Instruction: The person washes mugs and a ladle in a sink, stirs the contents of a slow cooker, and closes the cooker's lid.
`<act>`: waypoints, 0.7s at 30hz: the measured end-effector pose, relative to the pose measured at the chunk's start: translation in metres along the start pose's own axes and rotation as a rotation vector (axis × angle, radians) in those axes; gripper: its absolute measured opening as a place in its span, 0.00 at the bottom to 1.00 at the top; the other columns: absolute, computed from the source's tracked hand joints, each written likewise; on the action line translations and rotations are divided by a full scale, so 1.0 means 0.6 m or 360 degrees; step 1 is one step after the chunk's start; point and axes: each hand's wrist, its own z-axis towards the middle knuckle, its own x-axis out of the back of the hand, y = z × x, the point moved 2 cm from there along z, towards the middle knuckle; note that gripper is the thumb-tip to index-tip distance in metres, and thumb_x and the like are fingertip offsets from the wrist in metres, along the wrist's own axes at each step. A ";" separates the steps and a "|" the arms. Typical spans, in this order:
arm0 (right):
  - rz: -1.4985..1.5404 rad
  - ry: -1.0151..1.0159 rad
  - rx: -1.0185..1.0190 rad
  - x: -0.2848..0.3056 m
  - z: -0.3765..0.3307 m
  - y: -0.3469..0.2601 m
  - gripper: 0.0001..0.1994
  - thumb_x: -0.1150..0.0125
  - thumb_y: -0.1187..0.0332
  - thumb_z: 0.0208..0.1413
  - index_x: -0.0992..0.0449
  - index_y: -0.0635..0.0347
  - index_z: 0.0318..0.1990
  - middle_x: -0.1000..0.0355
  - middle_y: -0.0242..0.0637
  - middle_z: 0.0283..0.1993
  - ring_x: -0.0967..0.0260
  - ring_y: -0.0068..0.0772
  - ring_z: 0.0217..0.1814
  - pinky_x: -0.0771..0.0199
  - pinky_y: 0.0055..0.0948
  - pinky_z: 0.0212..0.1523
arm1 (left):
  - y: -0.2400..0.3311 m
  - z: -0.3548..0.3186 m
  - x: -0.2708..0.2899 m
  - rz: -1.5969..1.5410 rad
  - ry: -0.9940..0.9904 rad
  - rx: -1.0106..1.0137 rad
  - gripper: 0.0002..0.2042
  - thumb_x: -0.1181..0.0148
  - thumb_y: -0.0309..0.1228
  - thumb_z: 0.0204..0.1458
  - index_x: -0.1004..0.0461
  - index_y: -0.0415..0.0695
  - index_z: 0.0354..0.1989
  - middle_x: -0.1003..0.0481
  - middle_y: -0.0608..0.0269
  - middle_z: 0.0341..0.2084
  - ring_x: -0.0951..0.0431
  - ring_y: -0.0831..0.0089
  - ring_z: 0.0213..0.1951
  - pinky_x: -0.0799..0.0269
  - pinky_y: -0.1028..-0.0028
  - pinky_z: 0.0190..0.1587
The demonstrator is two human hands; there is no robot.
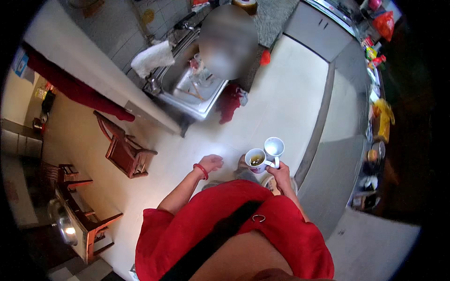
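Low in front of me, my right hand [280,174] is closed on the handles of two mugs held side by side. One white mug [255,168] has a coloured print and holds yellowish-green liquid with darker bits in it. Touching it on the far right side is a second white mug [274,140], pale inside, with no dark liquid visible. My left hand [212,163], with a red bangle at the wrist, hangs apart from the mugs. Its fingers are loosely curled and no object shows in them.
Ahead to the left stands a metal sink [206,112] with chopsticks and other items inside. A white cloth [152,58] drapes at its left edge, and a red cloth [229,105] hangs near its front. Wooden chair [129,154] at left; cluttered counter [370,187] at right.
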 end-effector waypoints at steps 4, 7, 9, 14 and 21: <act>-0.0078 -0.0103 0.0060 0.053 0.159 -0.098 0.11 0.41 0.75 0.37 0.28 0.66 0.32 0.32 0.31 0.26 0.38 0.20 0.27 0.38 0.21 0.29 | 0.091 0.064 -0.008 -0.0126 0.0091 -0.0093 0.14 0.45 0.31 0.46 0.34 0.41 0.42 0.28 0.65 0.32 0.28 0.76 0.34 0.33 0.78 0.34; -0.0014 -0.0193 0.0086 0.050 0.274 -0.167 0.11 0.42 0.74 0.36 0.29 0.66 0.32 0.32 0.31 0.25 0.38 0.20 0.26 0.38 0.20 0.28 | 0.141 0.093 0.002 -0.0180 0.0182 -0.0147 0.15 0.44 0.32 0.46 0.33 0.40 0.41 0.28 0.63 0.33 0.28 0.76 0.34 0.33 0.79 0.34; 0.0046 -0.0262 0.0116 0.029 0.348 -0.231 0.11 0.42 0.74 0.36 0.29 0.66 0.32 0.32 0.31 0.25 0.38 0.20 0.26 0.38 0.20 0.28 | 0.163 0.106 0.018 -0.0252 0.0320 -0.0167 0.14 0.43 0.31 0.44 0.32 0.40 0.40 0.28 0.64 0.32 0.29 0.77 0.32 0.34 0.81 0.32; 0.0018 -0.0488 0.0199 -0.029 0.551 -0.333 0.12 0.42 0.75 0.38 0.30 0.67 0.34 0.32 0.33 0.29 0.35 0.23 0.28 0.31 0.23 0.32 | 0.199 0.158 0.041 -0.0497 0.0440 -0.0096 0.15 0.45 0.31 0.46 0.34 0.42 0.42 0.28 0.62 0.35 0.27 0.75 0.36 0.34 0.78 0.34; 0.0184 -0.0632 0.0268 -0.164 0.757 -0.482 0.10 0.43 0.74 0.38 0.28 0.65 0.32 0.32 0.31 0.25 0.38 0.20 0.24 0.39 0.20 0.25 | 0.327 0.267 0.087 -0.0693 0.0544 -0.0265 0.15 0.46 0.31 0.47 0.34 0.41 0.44 0.28 0.60 0.36 0.27 0.73 0.37 0.33 0.76 0.37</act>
